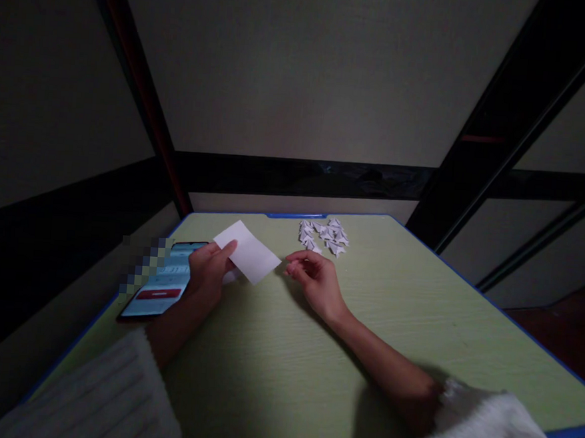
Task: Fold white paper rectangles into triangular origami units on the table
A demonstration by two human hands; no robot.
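My left hand (209,271) pinches a small white rectangle of paper (247,252) by its left edge and holds it just above the green table (311,380). Just right of the paper's right corner is my right hand (313,277), its fingers curled loosely and its fingertips close to the corner; nothing shows in them. Whether it touches the paper I cannot tell. Both forearms come out of white knitted sleeves.
A phone (160,288) with a lit screen lies at the table's left edge, beside my left hand. Several small folded white paper pieces (324,236) lie in a pile near the far edge. Dark bed-frame bars and a wall stand behind the blue-rimmed table.
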